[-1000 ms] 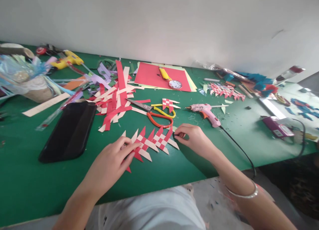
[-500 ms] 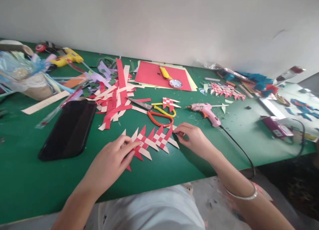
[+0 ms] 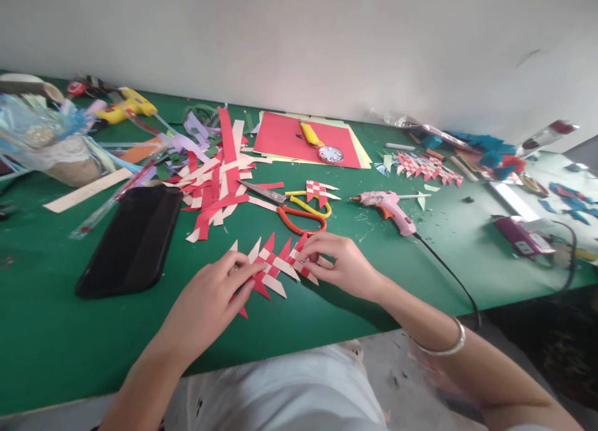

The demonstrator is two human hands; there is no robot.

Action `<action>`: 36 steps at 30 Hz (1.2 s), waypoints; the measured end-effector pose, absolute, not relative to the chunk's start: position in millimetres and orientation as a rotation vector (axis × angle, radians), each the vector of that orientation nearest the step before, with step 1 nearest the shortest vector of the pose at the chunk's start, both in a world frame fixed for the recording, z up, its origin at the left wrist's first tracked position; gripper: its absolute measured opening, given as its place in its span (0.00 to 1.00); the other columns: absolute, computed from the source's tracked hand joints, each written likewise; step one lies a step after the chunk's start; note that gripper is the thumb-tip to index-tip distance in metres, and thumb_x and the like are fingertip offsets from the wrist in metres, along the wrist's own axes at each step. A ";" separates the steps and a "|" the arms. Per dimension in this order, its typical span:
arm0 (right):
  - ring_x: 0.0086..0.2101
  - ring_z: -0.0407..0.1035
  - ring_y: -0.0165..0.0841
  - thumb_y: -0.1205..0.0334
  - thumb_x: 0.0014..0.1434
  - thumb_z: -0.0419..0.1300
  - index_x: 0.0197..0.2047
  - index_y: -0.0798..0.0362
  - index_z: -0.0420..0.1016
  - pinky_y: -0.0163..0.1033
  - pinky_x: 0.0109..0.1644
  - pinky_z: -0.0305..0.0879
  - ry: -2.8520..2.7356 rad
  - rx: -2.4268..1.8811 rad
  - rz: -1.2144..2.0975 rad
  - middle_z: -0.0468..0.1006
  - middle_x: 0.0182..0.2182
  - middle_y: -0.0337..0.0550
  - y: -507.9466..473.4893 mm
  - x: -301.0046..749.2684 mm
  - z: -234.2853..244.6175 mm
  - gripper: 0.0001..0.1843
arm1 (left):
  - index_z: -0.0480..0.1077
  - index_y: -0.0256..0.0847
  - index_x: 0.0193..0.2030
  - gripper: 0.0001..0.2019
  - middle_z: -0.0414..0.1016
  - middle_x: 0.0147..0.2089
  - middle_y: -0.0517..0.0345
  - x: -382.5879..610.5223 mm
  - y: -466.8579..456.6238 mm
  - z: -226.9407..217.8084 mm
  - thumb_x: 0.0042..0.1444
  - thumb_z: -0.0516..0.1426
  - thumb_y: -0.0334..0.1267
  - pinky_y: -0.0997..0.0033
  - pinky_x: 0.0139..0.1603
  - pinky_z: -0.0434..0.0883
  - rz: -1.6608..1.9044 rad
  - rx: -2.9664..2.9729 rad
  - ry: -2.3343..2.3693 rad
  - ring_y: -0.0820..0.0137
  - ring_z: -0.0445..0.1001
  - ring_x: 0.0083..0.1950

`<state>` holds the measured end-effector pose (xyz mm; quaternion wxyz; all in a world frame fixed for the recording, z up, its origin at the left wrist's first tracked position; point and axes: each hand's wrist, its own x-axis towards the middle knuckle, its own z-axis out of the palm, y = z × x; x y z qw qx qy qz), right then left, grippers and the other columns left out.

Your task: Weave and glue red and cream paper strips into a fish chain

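The left hand rests on the paper strip, any pinch unclear; the right hand pinches a bead-like bit over its right part. Weaving between them looks done; beyond, a small piece lies unjoined.

The one view comes from the person's head, facing forward and down across the near edge of the green table. White clothing shows at the near side, the left hand and right hand fairly close, the pale wall at the far side.
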<state>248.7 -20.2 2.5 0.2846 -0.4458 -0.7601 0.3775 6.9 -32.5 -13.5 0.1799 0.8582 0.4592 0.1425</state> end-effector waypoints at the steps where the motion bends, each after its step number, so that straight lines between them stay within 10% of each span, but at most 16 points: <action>1: 0.27 0.68 0.24 0.68 0.55 0.55 0.35 0.52 0.74 0.32 0.33 0.68 -2.057 -1.196 1.018 0.73 0.35 0.41 -18.5 245.2 0.7 0.07 | 0.70 0.45 0.50 0.17 0.69 0.43 0.53 6.8 -32.9 -13.3 0.63 0.43 0.40 0.70 0.37 0.69 0.398 2.423 1.297 0.64 0.72 0.44; 36: 0.27 0.65 0.25 0.70 0.57 0.55 0.33 0.55 0.73 0.31 0.32 0.63 -2.241 -1.107 0.777 0.71 0.30 0.41 -9.7 240.8 -14.4 0.06 | 0.69 0.43 0.49 0.17 0.69 0.41 0.53 6.2 -34.1 -16.5 0.63 0.43 0.39 0.67 0.37 0.68 0.453 2.497 1.279 0.63 0.72 0.42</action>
